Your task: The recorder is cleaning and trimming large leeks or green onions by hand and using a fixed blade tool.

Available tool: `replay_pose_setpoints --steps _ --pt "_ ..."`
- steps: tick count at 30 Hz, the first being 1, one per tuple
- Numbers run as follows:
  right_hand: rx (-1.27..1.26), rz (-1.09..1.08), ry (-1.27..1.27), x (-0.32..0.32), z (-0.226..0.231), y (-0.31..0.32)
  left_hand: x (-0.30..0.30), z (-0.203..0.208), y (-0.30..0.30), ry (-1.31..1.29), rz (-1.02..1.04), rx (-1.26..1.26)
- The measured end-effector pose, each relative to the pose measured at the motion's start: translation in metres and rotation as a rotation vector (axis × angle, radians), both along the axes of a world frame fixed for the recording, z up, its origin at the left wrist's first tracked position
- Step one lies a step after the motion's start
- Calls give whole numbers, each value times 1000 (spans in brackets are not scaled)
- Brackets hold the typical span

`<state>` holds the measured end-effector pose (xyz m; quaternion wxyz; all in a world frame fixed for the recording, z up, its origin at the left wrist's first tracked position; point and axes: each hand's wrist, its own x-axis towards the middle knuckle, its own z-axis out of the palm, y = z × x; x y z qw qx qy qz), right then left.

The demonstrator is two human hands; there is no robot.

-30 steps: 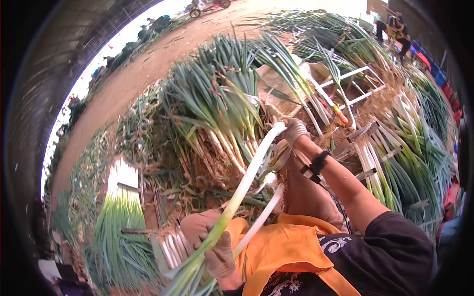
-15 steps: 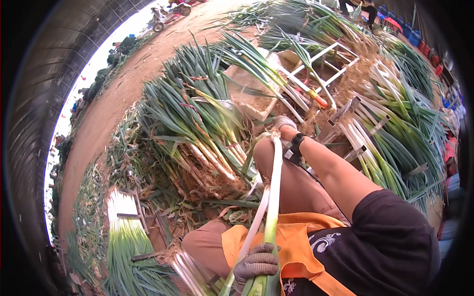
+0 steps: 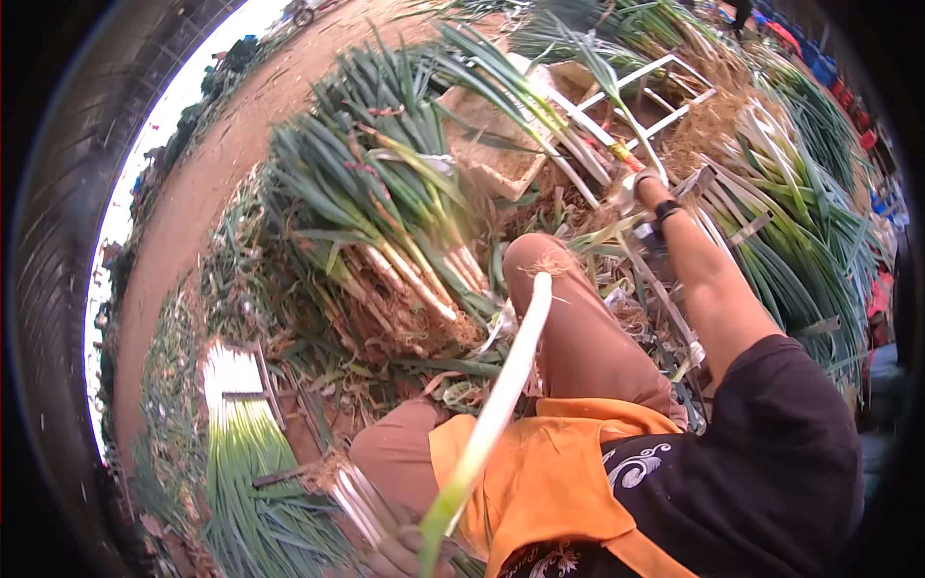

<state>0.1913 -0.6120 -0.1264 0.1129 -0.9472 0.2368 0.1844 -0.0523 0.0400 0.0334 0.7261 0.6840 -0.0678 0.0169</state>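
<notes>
Right grip [image 3: 648, 190] now farther from held leek [image 3: 503, 390]

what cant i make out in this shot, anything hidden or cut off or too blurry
- Left hand: head view, blurred and partly cut off by the lower edge, so its exact grip on the leek is unclear.
- Leek's leaf tips: head view, beyond the lower edge.
- Right hand: head view, too small and blurred to tell whether it holds anything.
- Wheel: head view, its vehicle is cut off by the top edge.

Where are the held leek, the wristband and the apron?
Held leek [image 3: 498, 405], head view: its white shaft.
Wristband [image 3: 666, 209], head view: its black strap.
Apron [image 3: 547, 472], head view: its orange front.
</notes>
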Motion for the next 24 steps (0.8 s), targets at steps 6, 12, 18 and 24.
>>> replay_pose_setpoints --steps 6,12,18,24 --pt "173 523 -9 -22 80 112 40 9 -23 -48 -80 -683" --pt "487 1041 -921 -56 142 245 39 9 -34 -66 -148 -728" --pt "442 1105 -683 -59 152 273 32 2 -35 -97 -106 -699" --pt "382 1081 -730 -67 144 267 30 -9 -30 -124 -66 -627"
